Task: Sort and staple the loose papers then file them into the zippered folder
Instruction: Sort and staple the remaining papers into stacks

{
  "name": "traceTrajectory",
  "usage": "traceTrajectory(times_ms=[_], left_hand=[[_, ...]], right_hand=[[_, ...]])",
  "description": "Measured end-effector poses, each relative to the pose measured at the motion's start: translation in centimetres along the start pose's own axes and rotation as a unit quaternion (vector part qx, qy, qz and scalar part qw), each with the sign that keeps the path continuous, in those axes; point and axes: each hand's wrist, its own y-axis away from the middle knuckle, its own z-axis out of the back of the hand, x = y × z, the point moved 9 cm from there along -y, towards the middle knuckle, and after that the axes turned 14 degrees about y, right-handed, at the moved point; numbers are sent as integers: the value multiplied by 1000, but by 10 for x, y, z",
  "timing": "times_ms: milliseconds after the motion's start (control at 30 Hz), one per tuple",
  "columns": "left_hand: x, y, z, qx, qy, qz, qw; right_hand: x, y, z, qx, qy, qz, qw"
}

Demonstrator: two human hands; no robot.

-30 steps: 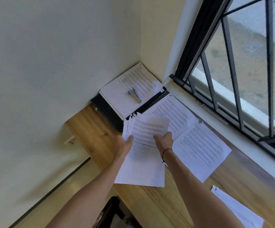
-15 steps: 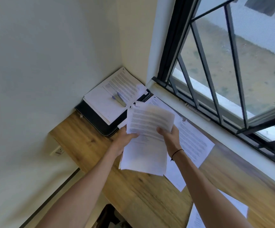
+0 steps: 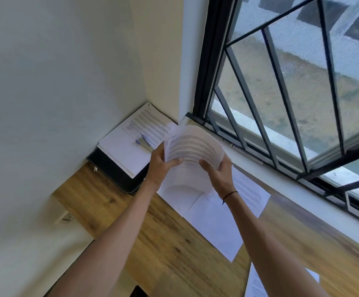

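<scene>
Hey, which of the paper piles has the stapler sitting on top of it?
The pile of papers on the black zippered folder in the wall corner; the stapler lies on it. The bundle in both hands and the sheets on the desk carry nothing.

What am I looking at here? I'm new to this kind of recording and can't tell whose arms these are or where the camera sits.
There is no machine here: a person wears a single wide-angle camera on the head, looking forward and down, so the two bare arms are that person's own. The left hand and the right hand hold a stack of printed papers in the air, bowed into a curve, one hand's grip on each side. Below is a wooden desk set in a corner beside a barred window. On the desk lie loose printed sheets. In the corner a black zippered folder carries another pile of papers, and a stapler rests on that pile. A wall socket shows lower left.
</scene>
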Motion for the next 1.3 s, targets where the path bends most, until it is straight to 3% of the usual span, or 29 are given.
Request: traceTrajectory(times_ms=[133, 367, 667, 800, 1067, 1300], left_hand=[[-1, -7, 0, 11, -33, 4, 999], [9, -8, -4, -42, 5, 5, 999], [31, -1, -6, 3, -16, 18, 1000], [58, 13, 0, 3, -69, 90, 994], [60, 38, 2, -20, -89, 114, 989], [33, 62, -2, -34, -54, 65, 996]], right_hand=[[-9, -4, 0, 7, 11, -8, 1000], [-10, -8, -3, -27, 18, -3, 999], [-36, 8, -13, -13, 53, -23, 998], [-53, 18, -26, 36, 117, -28, 992], [-61, 39, -10, 25, 103, -53, 993], [-86, 72, 3, 94, 58, -119, 987]])
